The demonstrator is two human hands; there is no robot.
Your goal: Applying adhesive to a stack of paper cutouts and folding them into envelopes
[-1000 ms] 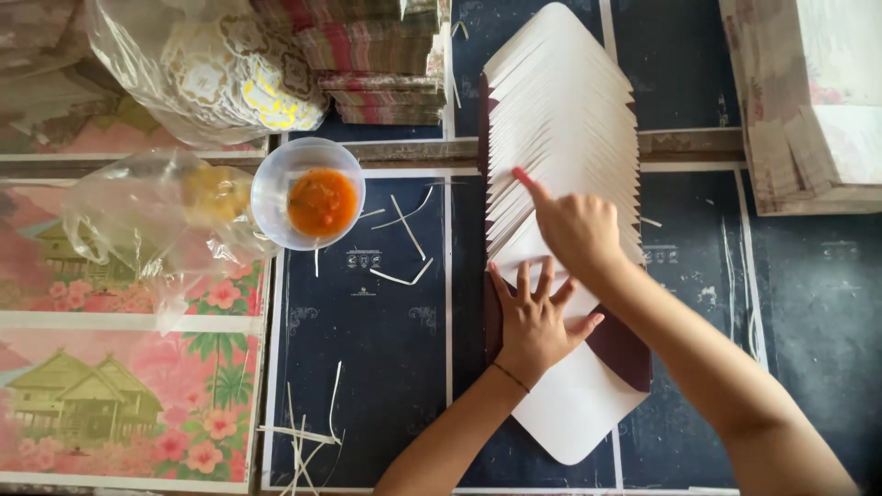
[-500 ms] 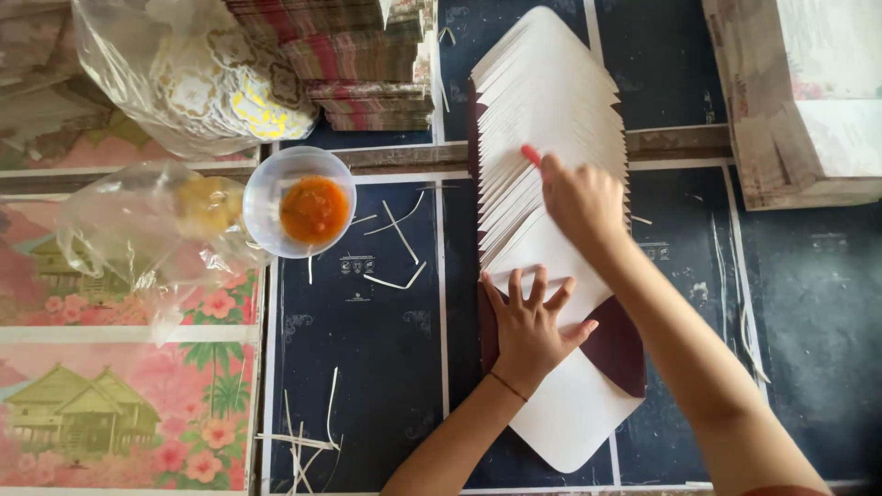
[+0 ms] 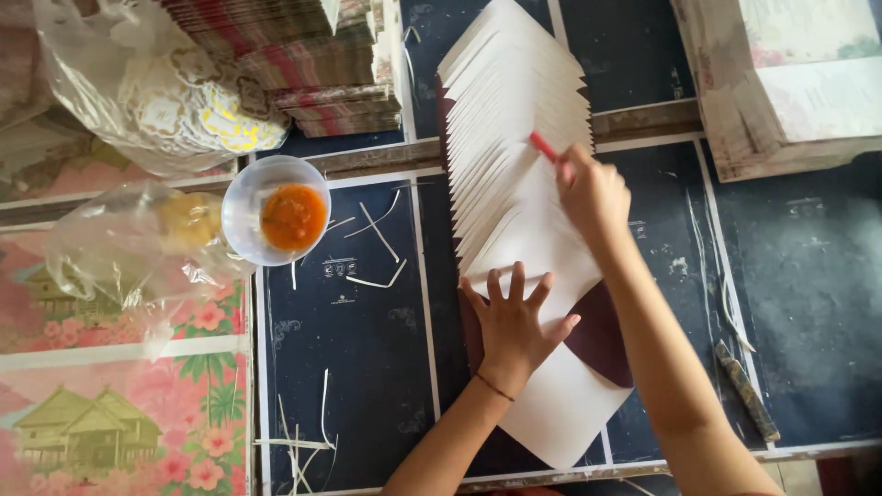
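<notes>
A fanned row of white paper sheets (image 3: pixel 514 110) with dark maroon undersides lies overlapped down the middle of the dark table. My left hand (image 3: pixel 513 321) presses flat on the lower sheets, fingers spread. My right hand (image 3: pixel 593 197) holds a thin red stick (image 3: pixel 544 147) whose tip rests on the sheets near the fan's right edge. A small clear bowl (image 3: pixel 243 197) with orange paste sits to the left of the fan.
A crumpled plastic bag (image 3: pixel 110 248) lies left of the bowl. Another bag of white and yellow doilies (image 3: pixel 184 110) and stacks of cards (image 3: pixel 322 64) sit at the back. Flowered prints (image 3: pixel 119 422) lie left, a paper stack (image 3: pixel 799 83) back right. Thin paper strips (image 3: pixel 312 432) are scattered.
My right hand with the red stick has moved right across the fanned sheets. My left hand has stayed pressed on the lower sheets.
</notes>
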